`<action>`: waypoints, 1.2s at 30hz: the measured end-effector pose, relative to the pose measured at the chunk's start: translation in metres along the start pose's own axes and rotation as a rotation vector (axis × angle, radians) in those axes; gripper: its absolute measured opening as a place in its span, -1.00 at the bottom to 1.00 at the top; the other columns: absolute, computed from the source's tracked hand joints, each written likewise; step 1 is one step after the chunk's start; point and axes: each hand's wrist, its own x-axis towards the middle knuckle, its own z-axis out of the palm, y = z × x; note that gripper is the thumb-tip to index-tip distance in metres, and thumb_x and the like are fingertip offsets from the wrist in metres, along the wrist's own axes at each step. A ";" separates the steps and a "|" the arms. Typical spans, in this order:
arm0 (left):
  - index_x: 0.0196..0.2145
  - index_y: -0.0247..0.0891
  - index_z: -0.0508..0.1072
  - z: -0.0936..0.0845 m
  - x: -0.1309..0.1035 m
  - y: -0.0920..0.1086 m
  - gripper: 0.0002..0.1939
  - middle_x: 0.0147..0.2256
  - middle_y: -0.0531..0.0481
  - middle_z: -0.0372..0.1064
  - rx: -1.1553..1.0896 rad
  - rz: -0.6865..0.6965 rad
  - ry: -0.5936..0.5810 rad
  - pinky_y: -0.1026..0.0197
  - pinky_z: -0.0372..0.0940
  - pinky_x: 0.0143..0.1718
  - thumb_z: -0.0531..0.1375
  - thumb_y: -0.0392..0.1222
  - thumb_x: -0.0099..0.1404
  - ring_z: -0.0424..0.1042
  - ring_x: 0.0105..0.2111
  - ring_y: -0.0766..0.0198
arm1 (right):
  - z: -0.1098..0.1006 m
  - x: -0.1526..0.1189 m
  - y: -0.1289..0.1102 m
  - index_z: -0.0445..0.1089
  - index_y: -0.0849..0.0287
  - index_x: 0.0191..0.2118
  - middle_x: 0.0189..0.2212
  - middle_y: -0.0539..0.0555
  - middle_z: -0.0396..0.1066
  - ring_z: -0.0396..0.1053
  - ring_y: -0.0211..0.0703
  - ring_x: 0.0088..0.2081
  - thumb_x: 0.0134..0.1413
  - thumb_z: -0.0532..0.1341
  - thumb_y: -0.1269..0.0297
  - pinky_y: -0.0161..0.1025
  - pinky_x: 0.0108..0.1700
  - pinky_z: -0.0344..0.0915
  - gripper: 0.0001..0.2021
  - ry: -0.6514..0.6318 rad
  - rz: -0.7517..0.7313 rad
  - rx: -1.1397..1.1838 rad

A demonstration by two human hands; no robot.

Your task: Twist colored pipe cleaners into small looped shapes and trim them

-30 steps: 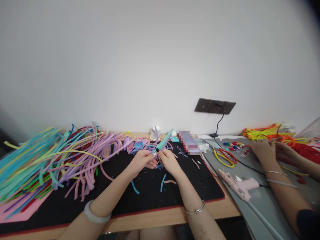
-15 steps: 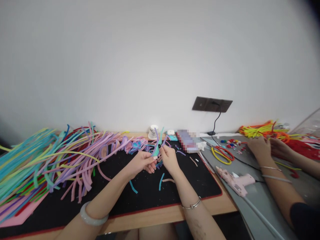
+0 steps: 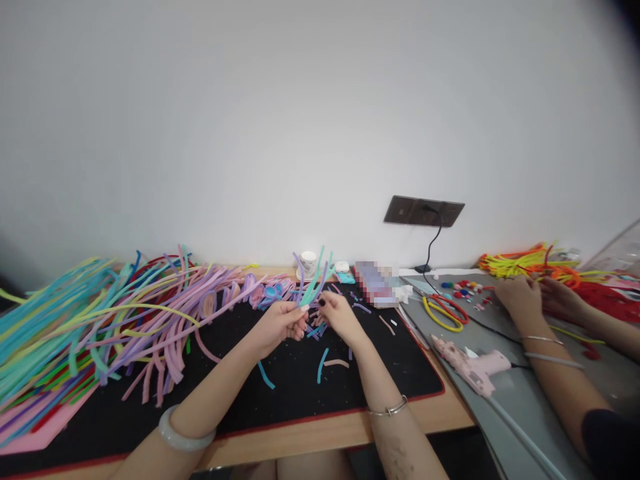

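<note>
1. Far left: a pile of fuzzy strips [image 3: 130, 300] covers the surface; its outer ends run past the picture's edge.
2. Left hand [image 3: 279, 327]: thumb and fingers are closed on the lower part of a strip bundle [image 3: 311, 285], teal and purple, held above the black mat [image 3: 390, 377] with its tips fanned upward. Recommended: pinch low and evenly, firm enough to stop slipping, without flattening the fuzz.
3. Right hand [image 3: 340, 319]: just beside the bundle, fingers bent together; whether they grip a strip cannot be told. Recommended: adjust strips singly, near the base, leaving neighbouring strips undisturbed.
4. Below the right hand: loose cuttings [image 3: 323, 367] lie on the mat. In my judgement they are best kept apart from the bundle.
5. Obscured, centre: the bundle's lower ends are hidden by the left fingers, so their evenness and any fastening are unverified.
6. Obscured, right: a rectangular item [image 3: 375, 283] is pixelated. Beyond the glue gun [image 3: 473, 367], a co-worker's hands [image 3: 520, 303] overlap yellow and red strips; their grip is unclear.
</note>
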 end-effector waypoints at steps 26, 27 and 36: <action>-0.51 -0.37 0.41 0.011 -0.010 0.004 -0.60 -0.63 0.01 0.39 0.068 -0.114 -0.189 0.39 0.25 -0.61 0.33 0.08 0.07 0.34 -0.69 0.43 | 0.013 -0.008 -0.002 0.10 0.12 -0.54 -0.63 -0.07 0.01 0.02 -0.26 -0.55 0.19 0.02 0.07 -0.29 -0.45 0.04 -0.66 0.360 -0.160 -0.116; -0.48 -0.37 0.42 0.009 -0.011 0.006 -0.60 -0.59 -0.01 0.41 0.090 -0.118 -0.198 0.38 0.28 -0.58 0.31 0.09 0.09 0.38 -0.65 0.41 | 0.012 -0.008 -0.001 0.11 0.12 -0.54 -0.62 -0.06 0.02 0.04 -0.25 -0.53 0.19 0.02 0.06 -0.28 -0.44 0.06 -0.66 0.369 -0.149 -0.099; -0.27 -0.33 0.47 0.001 -0.004 0.011 -0.59 -0.39 -0.04 0.46 0.280 0.019 -0.092 0.25 0.41 -0.36 0.20 0.12 0.19 0.50 -0.34 0.24 | 0.015 -0.005 0.005 0.16 0.15 -0.51 -0.62 -0.06 0.08 0.06 -0.28 -0.55 0.17 0.03 -0.01 -0.32 -0.48 0.09 -0.63 0.311 -0.128 -0.009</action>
